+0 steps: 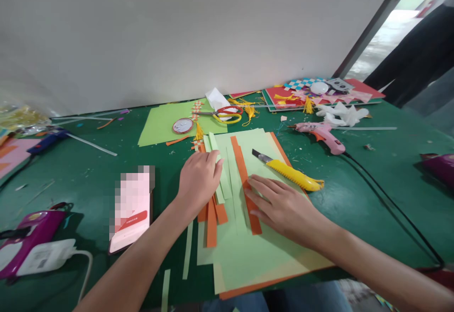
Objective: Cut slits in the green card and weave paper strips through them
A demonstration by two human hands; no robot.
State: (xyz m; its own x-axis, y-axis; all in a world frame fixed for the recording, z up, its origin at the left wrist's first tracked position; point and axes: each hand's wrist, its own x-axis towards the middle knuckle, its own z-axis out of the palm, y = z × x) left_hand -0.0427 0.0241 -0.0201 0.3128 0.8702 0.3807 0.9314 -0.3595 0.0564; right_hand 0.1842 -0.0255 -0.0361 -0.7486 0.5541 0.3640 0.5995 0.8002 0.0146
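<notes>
1. Across the frame stretched the green bench (354, 208).
2. Lower center held pale-green sheets (244, 260).
3. Right of center, the right hand (280, 203) rested slightly spread fingers on an orange strip (241, 160).
4. Near center, the left hand (197, 172) covered green strips (223, 186), its grip unclear.
5. Right of center lay a yellow cutter (292, 173).

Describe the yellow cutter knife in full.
The cutter knife has a ridged yellow handle, plastic by its look, and a metallic front with a dark blade exposed. It lies diagonally on the pale green paper, blade pointing away and left, its handle's end reaching past the paper's edge. The right hand is close beside it; contact is unclear.
</notes>
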